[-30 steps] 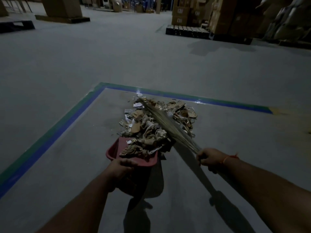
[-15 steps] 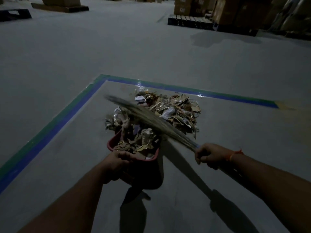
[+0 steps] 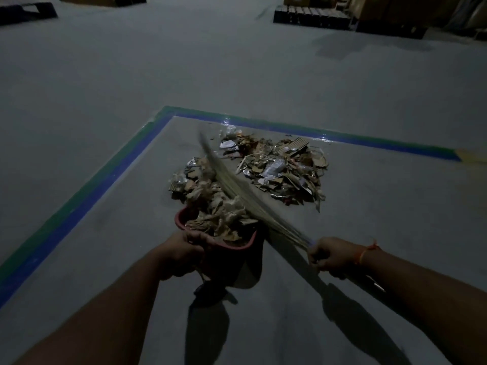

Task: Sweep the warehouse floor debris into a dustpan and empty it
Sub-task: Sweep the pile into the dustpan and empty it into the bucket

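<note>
The grey floor fills the dim view, crossed by a green-and-blue painted line; dark pallets are cut off at the top edge. Debris lies heaped inside the line's corner — scraps hard to identify. The blurred broom crosses it. The red dustpan sits heaped, its base hidden. Left hand fingers curl round its rim; right hand grips the broom.

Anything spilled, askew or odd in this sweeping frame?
Only the expected mess: the red dustpan is heaped past its rim, and a loose debris pile lies on the floor right of the broom. Nothing looks damaged.
</note>
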Demonstrator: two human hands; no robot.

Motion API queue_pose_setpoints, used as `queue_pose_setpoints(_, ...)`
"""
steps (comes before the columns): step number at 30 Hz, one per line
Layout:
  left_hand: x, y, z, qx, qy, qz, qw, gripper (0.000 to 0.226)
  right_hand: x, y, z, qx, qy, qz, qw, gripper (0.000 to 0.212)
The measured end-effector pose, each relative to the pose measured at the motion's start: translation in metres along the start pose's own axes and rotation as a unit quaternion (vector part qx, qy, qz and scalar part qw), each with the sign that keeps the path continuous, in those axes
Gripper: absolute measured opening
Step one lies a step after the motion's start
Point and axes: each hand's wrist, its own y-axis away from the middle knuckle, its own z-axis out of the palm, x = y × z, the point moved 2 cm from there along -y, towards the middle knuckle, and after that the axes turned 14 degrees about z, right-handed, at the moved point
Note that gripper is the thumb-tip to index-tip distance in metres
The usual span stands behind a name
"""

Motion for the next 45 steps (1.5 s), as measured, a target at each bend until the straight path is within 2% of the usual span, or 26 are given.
queue_pose_setpoints(4,-0.002,-0.006,0.008,0.002,0.014,0.016,1.000,0.036,0.000,0.025,0.001,-0.026,-0.027,-0.020,0.999,0.025)
queue_pose_setpoints(10,-0.005,-0.003,0.014,-0.004,0.022,0.017,1.000,0.038,0.010,0.039,-0.023,0.004,-0.106,-0.023,0.994,0.018)
queue_pose_setpoints(16,-0.007,0.011,0.010,-0.014,0.004,0.020,1.000,0.036,0.012,0.024,-0.026,0.043,-0.070,0.001,0.997,0.024)
queue_pose_setpoints(20,-0.008,0.017,0.014,-0.017,-0.019,0.026,0.999,0.037,0.013,0.015,-0.004,0.002,-0.058,0.017,0.998,0.022)
queue_pose_setpoints(27,0.007,0.017,0.047,-0.011,0.012,0.062,0.998,0.035,0.004,0.025,0.015,-0.046,-0.047,-0.006,0.998,0.023)
queue_pose_setpoints(32,0.007,0.016,0.050,0.002,0.018,0.063,0.998,0.033,0.005,0.040,0.011,-0.053,-0.128,-0.016,0.990,0.023)
queue_pose_setpoints(36,0.012,0.017,0.049,0.004,0.032,0.072,0.997,0.033,0.005,0.047,-0.003,-0.027,-0.184,-0.023,0.982,0.020)
queue_pose_setpoints(45,0.016,0.016,0.041,0.021,0.033,0.096,0.995,0.035,-0.003,0.054,-0.026,0.010,-0.246,-0.044,0.968,0.017)
